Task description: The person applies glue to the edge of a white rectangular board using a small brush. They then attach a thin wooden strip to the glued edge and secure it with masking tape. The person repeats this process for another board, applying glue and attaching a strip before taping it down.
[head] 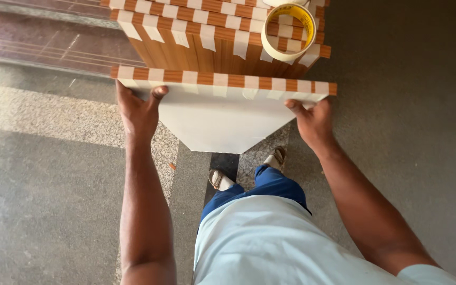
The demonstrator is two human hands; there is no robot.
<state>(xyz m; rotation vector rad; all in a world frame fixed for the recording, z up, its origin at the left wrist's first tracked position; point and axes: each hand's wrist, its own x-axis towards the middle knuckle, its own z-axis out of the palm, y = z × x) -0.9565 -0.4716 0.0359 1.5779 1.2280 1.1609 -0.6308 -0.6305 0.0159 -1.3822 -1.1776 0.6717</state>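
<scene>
Left hand and right hand each grasp a near corner of one white-faced panel with a taped wood-grain edge, held level against the panel stack. Advice: keep it level, grips even. Count: one masking tape roll on the stack; stacked panels uncountable.

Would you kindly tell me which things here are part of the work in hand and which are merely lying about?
In hand: white panel, gripped at its ends by left hand and right hand; taped wooden boards behind it.
Lying about: masking tape roll on the boards.
</scene>
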